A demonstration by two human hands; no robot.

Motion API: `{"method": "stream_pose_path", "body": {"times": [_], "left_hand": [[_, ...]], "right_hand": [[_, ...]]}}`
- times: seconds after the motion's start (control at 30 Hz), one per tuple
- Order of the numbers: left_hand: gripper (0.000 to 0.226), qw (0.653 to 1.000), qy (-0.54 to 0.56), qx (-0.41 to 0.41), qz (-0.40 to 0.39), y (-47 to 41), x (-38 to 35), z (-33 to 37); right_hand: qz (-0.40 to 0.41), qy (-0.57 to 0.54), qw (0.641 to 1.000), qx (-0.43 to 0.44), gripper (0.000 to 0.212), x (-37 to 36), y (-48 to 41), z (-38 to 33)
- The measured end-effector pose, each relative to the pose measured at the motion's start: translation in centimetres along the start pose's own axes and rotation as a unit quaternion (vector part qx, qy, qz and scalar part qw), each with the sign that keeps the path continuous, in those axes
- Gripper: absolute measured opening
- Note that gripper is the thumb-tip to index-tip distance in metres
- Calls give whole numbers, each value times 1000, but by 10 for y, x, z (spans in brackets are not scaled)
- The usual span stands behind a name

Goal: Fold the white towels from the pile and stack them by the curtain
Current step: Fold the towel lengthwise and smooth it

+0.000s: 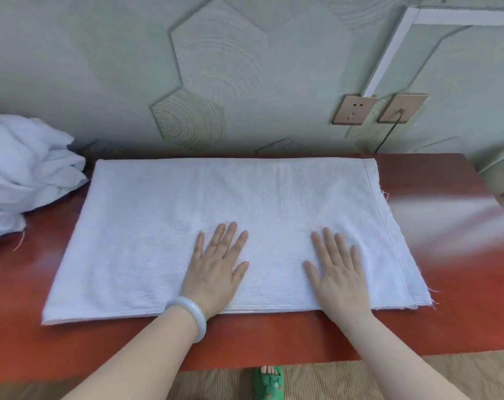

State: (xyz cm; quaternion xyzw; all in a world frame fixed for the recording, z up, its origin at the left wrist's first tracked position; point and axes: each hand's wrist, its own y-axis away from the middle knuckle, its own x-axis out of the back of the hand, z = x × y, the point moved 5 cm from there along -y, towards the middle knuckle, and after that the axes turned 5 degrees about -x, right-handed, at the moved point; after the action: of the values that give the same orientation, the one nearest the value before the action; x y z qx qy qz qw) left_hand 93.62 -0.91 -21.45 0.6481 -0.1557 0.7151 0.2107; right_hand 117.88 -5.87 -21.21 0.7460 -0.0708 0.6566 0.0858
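Above a green slipper (268,382) on the floor, the left hand (216,269), wearing a pale bangle (191,316), and the right hand (337,272) press flat, fingers straight and spread, on the near half of the white towel (216,197) spread across the red table (447,319), with the crumpled towel pile (22,168) at the far left.

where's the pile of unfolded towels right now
Head view, far left: the towel pile sits on the red table, just left of the spread towel.

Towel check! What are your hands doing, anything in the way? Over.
Left hand, right hand open, flat on towel. Towel spread smooth on table. Pile sits at left; nothing blocking.
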Motion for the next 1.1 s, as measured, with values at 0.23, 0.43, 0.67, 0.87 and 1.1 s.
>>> {"method": "stream_pose_path", "body": {"times": [0.23, 0.43, 0.67, 0.87, 1.1], "left_hand": [[71, 957, 7, 288, 19, 113, 10, -157], [58, 991, -21, 133, 14, 87, 10, -100], [66, 940, 26, 340, 2, 181, 14, -187], [71, 924, 44, 374, 65, 152, 47, -208], [60, 956, 42, 286, 41, 140, 14, -204]], "right_hand": [[-7, 20, 994, -106, 64, 6, -3, 0], [-4, -68, 972, 224, 57, -12, -7, -213], [-14, -4, 969, 248, 58, -33, -8, -213], [-37, 11, 971, 237, 60, -29, -6, -218], [-1, -60, 973, 222, 53, -23, -7, -227]]}}
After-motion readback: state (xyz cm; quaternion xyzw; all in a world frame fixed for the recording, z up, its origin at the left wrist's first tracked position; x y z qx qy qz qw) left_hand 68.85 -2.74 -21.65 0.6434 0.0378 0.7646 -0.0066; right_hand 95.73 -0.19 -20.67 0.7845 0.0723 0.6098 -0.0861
